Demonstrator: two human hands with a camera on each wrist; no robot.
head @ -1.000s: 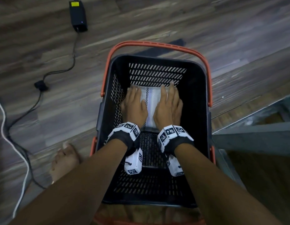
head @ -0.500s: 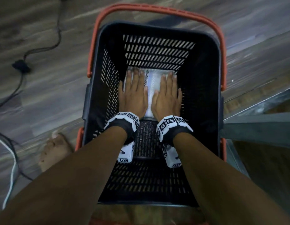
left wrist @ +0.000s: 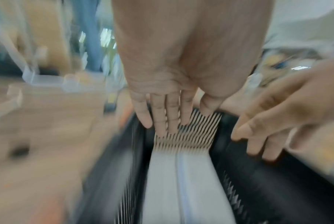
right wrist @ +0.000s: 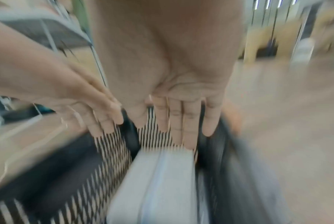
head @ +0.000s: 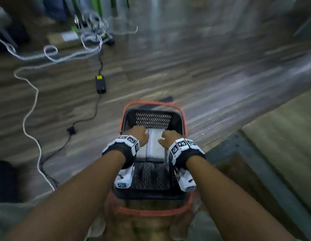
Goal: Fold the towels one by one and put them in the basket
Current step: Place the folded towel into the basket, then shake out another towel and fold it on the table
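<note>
A folded pale grey towel with a light stripe down its middle (head: pixel 154 146) lies flat on the floor of the black slotted plastic basket with orange handles (head: pixel 152 120), toward its far end. The left hand (head: pixel 140 135) and the right hand (head: pixel 168 139) hang above the towel, one over each side, and hold nothing. In the wrist views the fingers of each hand (left wrist: pixel 163 116) are straight and close together, thumbs a little apart, pointing toward the basket's far slotted wall; whether any fingertip touches the cloth cannot be told, as the pictures are smeared by motion. Both wrists wear black bands with white marker blocks (head: pixel 129 143).

The basket stands on a grey-brown wooden plank floor (head: pixel 212 80). To its left, well apart, a black power adapter with a yellow label (head: pixel 100 84) lies on the floor, with a black cable (head: pixel 85 119) running from it toward a small black plug (head: pixel 71 130). A white cord (head: pixel 29 108) loops across the floor farther left, up to a tangle of cables (head: pixel 93 34) at the back. To the right of the basket, just beside it, sits what looks like a grey-framed wooden ledge (head: pixel 255 153).
</note>
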